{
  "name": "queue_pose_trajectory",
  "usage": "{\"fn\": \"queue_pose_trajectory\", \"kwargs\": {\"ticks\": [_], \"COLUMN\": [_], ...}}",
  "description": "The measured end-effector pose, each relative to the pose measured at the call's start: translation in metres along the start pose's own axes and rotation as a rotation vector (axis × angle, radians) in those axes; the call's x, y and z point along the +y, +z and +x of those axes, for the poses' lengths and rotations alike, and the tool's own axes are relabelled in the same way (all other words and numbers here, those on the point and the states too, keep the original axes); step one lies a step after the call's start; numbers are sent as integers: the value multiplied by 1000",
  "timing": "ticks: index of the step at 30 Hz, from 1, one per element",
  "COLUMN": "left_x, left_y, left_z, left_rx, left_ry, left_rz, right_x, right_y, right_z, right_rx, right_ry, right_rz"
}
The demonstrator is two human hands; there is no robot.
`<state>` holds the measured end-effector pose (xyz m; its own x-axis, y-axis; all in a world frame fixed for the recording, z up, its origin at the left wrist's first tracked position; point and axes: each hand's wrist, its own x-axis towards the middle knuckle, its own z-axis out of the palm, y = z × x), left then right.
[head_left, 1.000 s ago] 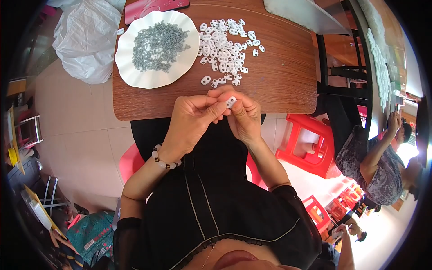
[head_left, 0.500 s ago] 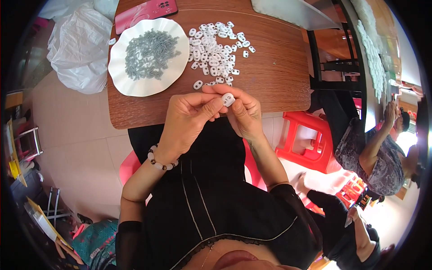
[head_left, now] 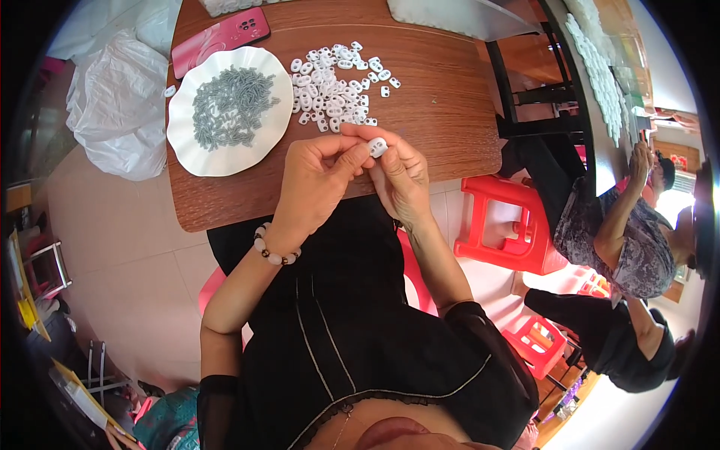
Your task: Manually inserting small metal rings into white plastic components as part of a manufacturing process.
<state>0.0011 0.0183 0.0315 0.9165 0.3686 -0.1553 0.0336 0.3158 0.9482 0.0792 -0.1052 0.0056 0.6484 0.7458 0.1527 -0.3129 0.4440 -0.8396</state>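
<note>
Between the fingertips of both hands, just over the table's near edge, is a small white two-hole cord lock (head_left: 377,147). My left hand (head_left: 311,184) pinches it from the left with thumb and forefinger. From the other side, the thumb and forefinger of my right hand (head_left: 406,184) grip it too. Beyond my hands lies a loose pile of similar white cord locks (head_left: 326,90). To its left stands a white wavy-rimmed plate (head_left: 182,139) heaped with small grey springs (head_left: 236,101). My fingers hide part of the held piece.
A pink phone (head_left: 214,43) lies behind the plate on the brown wooden table (head_left: 442,127). White plastic bags (head_left: 116,109) are left of the table. A red stool (head_left: 546,240) stands at the right, with people (head_left: 637,262) beyond it at another table covered in white pieces.
The view has shifted, so the plate and pile appear lower and further left. Both hands keep hold of the cord lock in nearly the same pose.
</note>
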Motion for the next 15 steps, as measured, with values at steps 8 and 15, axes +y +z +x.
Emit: {"fn": "queue_pose_trajectory", "kwargs": {"ticks": [8,15], "left_x": [-1,-9], "left_y": [3,-2], "left_z": [15,19], "left_rx": [-73,-158], "left_ry": [24,36], "left_rz": [-10,9], "right_x": [-4,3], "right_y": [-2,3], "right_z": [-1,-7], "right_rx": [77,147], "right_ry": [-50,-65], "right_rz": [-34,-65]}}
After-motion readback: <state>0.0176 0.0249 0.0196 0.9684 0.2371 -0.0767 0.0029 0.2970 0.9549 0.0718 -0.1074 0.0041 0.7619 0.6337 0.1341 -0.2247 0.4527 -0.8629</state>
